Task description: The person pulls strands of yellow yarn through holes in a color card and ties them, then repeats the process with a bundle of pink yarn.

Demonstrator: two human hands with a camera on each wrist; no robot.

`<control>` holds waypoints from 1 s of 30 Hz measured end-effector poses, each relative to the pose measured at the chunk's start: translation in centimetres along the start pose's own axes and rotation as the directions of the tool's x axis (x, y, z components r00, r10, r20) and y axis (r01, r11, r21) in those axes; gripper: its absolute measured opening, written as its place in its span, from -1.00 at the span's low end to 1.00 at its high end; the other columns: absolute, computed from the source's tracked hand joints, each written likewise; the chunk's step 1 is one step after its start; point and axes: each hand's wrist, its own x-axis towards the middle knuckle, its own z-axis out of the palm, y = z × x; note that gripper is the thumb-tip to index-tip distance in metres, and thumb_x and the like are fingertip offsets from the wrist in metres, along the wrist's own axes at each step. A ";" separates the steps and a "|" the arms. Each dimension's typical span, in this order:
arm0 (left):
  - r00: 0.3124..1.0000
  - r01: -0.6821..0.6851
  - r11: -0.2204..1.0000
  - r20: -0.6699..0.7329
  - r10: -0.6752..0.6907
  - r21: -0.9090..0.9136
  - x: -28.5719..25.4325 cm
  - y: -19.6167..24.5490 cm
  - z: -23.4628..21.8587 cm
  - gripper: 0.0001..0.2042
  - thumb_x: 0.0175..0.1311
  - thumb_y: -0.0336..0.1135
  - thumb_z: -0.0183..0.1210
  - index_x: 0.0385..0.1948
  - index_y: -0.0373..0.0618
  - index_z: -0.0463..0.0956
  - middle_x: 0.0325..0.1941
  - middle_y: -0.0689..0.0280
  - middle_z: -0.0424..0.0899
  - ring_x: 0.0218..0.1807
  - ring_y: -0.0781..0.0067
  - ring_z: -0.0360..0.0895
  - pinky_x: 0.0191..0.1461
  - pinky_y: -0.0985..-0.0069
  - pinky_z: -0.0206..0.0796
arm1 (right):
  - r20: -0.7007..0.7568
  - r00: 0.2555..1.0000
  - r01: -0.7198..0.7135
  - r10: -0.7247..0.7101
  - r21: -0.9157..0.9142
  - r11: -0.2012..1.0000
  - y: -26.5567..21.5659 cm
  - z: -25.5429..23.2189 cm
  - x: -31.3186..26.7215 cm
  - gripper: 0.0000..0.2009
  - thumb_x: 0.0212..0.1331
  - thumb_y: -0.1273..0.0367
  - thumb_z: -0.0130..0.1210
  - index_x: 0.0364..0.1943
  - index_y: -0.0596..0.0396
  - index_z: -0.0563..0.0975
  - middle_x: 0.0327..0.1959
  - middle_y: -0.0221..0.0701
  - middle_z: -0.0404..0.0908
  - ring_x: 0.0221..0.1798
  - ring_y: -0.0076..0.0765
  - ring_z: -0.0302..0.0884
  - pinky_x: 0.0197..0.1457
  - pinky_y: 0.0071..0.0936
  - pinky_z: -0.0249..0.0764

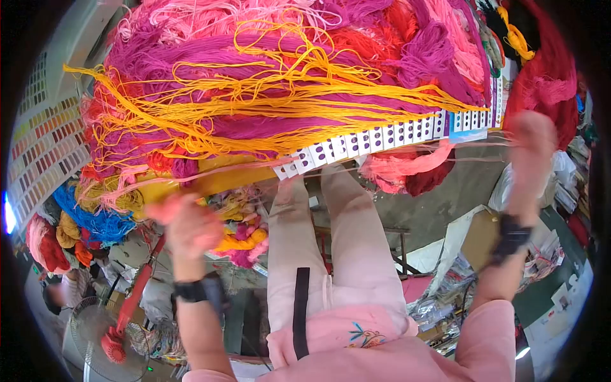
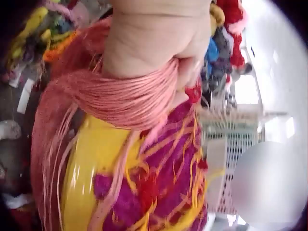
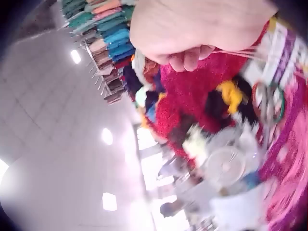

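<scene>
My left hand (image 1: 191, 226) (image 2: 154, 43) grips a thick bundle of salmon-pink thread (image 2: 130, 98), looped round the hand and hanging down beside a yellow surface (image 2: 91, 168). Pink strands stretch from it across to my right hand (image 1: 533, 149) (image 3: 192, 29), whose curled fingers (image 3: 190, 57) hold the thin strands at the right. Both hands are blurred in the head view. Between them, long yellow threads (image 1: 254, 108) lie over purple and pink yarn (image 1: 223, 51). A row of white cards (image 1: 375, 137) with dark dots runs along the front edge.
Salmon and dark red yarn (image 1: 407, 169) hangs below the cards. Red yarn (image 1: 547, 83) hangs at the right. Blue yarn (image 1: 95, 213) lies at the left, above a fan (image 1: 102, 325). Scissors (image 3: 268, 108) and a clear round container (image 3: 225, 166) lie near my right hand.
</scene>
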 end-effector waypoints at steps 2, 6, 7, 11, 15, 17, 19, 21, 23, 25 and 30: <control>0.872 0.107 0.762 -0.428 0.236 0.639 4.2 -5.1 0.6 -0.78 0.16 -0.33 -0.12 -0.23 -0.25 0.35 -0.54 0.36 0.45 -0.74 0.78 0.16 -0.64 0.75 0.13 | 0.180 0.932 -0.260 0.315 -0.276 0.925 -0.1 11.1 -4.5 -0.92 0.00 0.49 -0.05 -0.45 0.16 0.48 -0.40 -0.40 0.47 -0.33 -0.52 0.38 -0.24 -0.57 0.31; 0.899 0.203 0.664 -0.407 0.165 0.719 8.0 -8.8 2.1 -0.78 0.13 -0.36 -0.07 -0.23 -0.28 0.35 -0.35 0.22 0.51 -0.59 0.67 0.36 -0.51 0.67 0.28 | 0.484 0.776 -0.580 0.405 0.292 0.761 2.7 15.7 -7.5 -0.92 -0.08 0.50 0.06 -0.44 0.16 0.44 -0.51 -0.47 0.45 -0.42 -0.59 0.40 -0.35 -0.70 0.33; 0.912 0.196 0.656 -0.381 0.151 0.729 8.0 -9.0 1.9 -0.78 0.14 -0.36 -0.08 -0.23 -0.28 0.36 -0.33 0.20 0.52 -0.59 0.64 0.36 -0.52 0.69 0.26 | 0.508 0.732 -0.658 0.454 0.356 0.664 2.0 13.8 -6.6 -0.91 -0.07 0.51 0.05 -0.43 0.15 0.44 -0.49 -0.45 0.46 -0.41 -0.55 0.42 -0.34 -0.69 0.36; 0.903 -0.042 0.753 -0.297 0.309 0.657 3.7 -3.2 -0.9 -0.81 0.21 -0.28 -0.17 -0.38 -0.20 0.36 -0.82 0.55 0.15 -0.86 0.87 0.03 -0.84 0.87 -0.14 | -0.040 0.987 0.107 -0.156 -0.558 0.823 -4.1 -9.0 6.0 -0.84 -0.08 0.46 -0.01 -0.36 0.21 0.41 -0.39 -0.38 0.48 -0.33 -0.47 0.40 -0.25 -0.53 0.33; 0.894 -0.030 0.809 -0.346 0.285 0.587 2.4 -2.9 -1.4 -0.82 0.21 -0.29 -0.17 -0.41 -0.18 0.35 -0.81 0.54 0.17 -0.87 0.87 0.01 -0.83 0.86 -0.15 | -0.135 0.943 0.048 -0.303 -0.847 0.529 -13.9 -13.4 7.2 -0.84 -0.02 0.43 -0.06 -0.36 0.23 0.43 -0.38 -0.35 0.48 -0.30 -0.45 0.39 -0.16 -0.53 0.30; 0.912 0.053 0.710 -0.323 0.253 0.703 4.0 -5.2 -0.4 -0.85 0.18 -0.32 -0.13 -0.40 -0.19 0.36 -0.75 0.51 0.23 -0.83 0.83 0.01 -0.78 0.85 -0.17 | -0.047 0.953 0.234 -0.301 -0.519 0.822 -14.8 -10.4 5.7 -0.85 0.02 0.44 -0.11 -0.35 0.19 0.44 -0.37 -0.34 0.47 -0.26 -0.43 0.39 -0.10 -0.52 0.28; 0.867 0.119 0.615 -0.383 0.318 0.780 6.5 -7.9 1.6 -0.86 0.13 -0.35 -0.08 -0.42 -0.21 0.39 -0.64 0.43 0.38 -0.78 0.81 0.03 -0.72 0.83 -0.14 | -0.047 0.982 0.166 -0.182 -0.238 0.957 -9.6 -6.2 4.5 -0.86 0.03 0.46 -0.12 -0.37 0.17 0.46 -0.33 -0.35 0.48 -0.25 -0.46 0.39 -0.12 -0.52 0.29; 0.879 0.129 0.551 -0.353 0.321 0.824 8.2 -9.7 2.5 -0.82 0.12 -0.38 -0.08 -0.34 -0.28 0.41 -0.45 0.28 0.51 -0.68 0.77 0.17 -0.62 0.81 0.03 | 0.121 0.978 -0.100 0.167 -0.433 0.896 -3.5 4.9 -0.4 -0.89 -0.03 0.52 -0.06 -0.41 0.15 0.49 -0.37 -0.42 0.48 -0.33 -0.54 0.39 -0.23 -0.60 0.30; 0.846 0.216 0.393 -0.372 0.382 0.894 10.0 -10.7 1.9 -0.82 0.11 -0.38 -0.03 -0.32 -0.29 0.43 -0.59 0.42 0.46 -0.54 0.73 0.33 -0.43 0.79 0.18 | 0.329 0.911 -0.187 0.248 -0.204 0.961 1.7 12.4 -4.4 -0.95 -0.10 0.52 0.01 -0.52 0.16 0.49 -0.53 -0.42 0.45 -0.39 -0.56 0.38 -0.30 -0.62 0.30; 0.795 0.272 0.351 -0.415 0.443 0.896 11.4 -11.5 0.5 -0.85 0.08 -0.38 -0.01 -0.37 -0.24 0.44 -0.63 0.42 0.44 -0.54 0.72 0.35 -0.43 0.78 0.19 | 0.368 0.923 -0.030 0.110 -0.218 0.976 4.6 17.8 -8.1 -0.96 -0.21 0.52 0.07 -0.58 0.14 0.47 -0.56 -0.37 0.43 -0.45 -0.38 0.38 -0.33 -0.53 0.28; 0.817 0.341 0.137 -0.366 0.446 0.930 13.4 -12.2 -2.6 -0.92 0.06 -0.37 0.02 -0.54 -0.16 0.39 -0.71 0.42 0.38 -0.71 0.65 0.29 -0.60 0.67 0.18 | 0.489 0.857 0.396 -0.162 -0.425 0.814 8.1 20.8 -11.7 -0.82 -0.34 0.54 0.09 -0.51 0.12 0.44 -0.45 -0.35 0.41 -0.31 -0.22 0.33 -0.23 -0.39 0.24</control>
